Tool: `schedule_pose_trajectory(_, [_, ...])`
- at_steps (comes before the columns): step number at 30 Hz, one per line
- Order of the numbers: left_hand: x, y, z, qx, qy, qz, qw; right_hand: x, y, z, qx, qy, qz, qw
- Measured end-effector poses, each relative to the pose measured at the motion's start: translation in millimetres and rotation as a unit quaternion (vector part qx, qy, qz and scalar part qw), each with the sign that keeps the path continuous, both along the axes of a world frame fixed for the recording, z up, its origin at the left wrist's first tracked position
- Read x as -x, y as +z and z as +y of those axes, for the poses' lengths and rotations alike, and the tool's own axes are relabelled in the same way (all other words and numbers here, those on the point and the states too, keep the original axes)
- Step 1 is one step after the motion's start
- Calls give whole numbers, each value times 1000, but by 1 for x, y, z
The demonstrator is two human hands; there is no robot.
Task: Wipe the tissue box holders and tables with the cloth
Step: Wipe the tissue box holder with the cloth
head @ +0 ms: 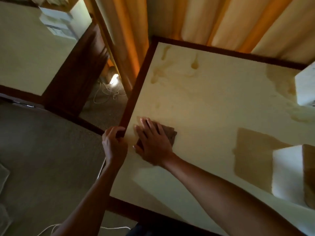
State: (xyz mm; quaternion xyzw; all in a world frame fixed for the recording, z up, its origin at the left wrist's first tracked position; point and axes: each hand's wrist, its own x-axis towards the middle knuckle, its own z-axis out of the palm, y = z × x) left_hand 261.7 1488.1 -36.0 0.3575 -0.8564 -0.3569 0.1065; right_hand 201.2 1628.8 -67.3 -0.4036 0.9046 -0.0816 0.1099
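The right hand (151,142) lies flat with its fingers spread on a folded brown cloth (171,134), pressing it against the pale tabletop (213,99) close to the left edge; the open palm spreads pressure across the whole pad of fabric, which suits a broad wiping stroke better than a pinch would. The left hand (113,140) curls its fingers over the dark wooden rim (136,89) at that same edge, just beside the cloth, most likely to steady the table or brace the body while the other arm pushes. Two white tissue box holders stand at the far right of the surface, one near the back (306,87) and one nearer the front (288,171), well apart from the cloth, probably set aside so the open middle can be wiped without lifting anything. Darker patches and streaks show on the surface toward the back and right; whether they are damp marks or reflections cannot be told. A second tabletop (22,53) sits to the left across a strip of carpet, carrying a white box (56,19) at its far end. Judging by the cloth's position, the wiping of this table is under way along its left side, with that second table likely yet to do
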Motion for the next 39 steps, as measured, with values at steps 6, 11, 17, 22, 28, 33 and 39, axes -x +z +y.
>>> schedule_pose_trajectory(6, [78, -3, -40, -109, 32, 38, 993, 89, 4, -39, -37, 16, 12, 999])
schedule_pose_trajectory(11, [164, 2, -48, -209, 67, 49, 974, 183, 6, -61, -54, -7, 23, 998])
schedule_pose_trajectory(17, [251, 0, -52, -269, 70, 52, 959, 292, 6, -80, -65, -27, 36, 997])
schedule_pose_trajectory(22, [284, -18, -47, -181, 11, 7, 983, 370, 7, -77, -75, -70, 31, 994])
schedule_pose_trajectory(28, [285, -28, -47, -76, -27, 6, 997, 416, 4, -20, -86, -197, 37, 976])
schedule_pose_trajectory(33, [280, -28, -48, -130, -26, 22, 991, 382, 4, 60, -52, -418, 25, 907])
schedule_pose_trajectory(39, [278, -10, -41, -179, -22, 64, 982, 304, -13, -8, -29, -615, 40, 787])
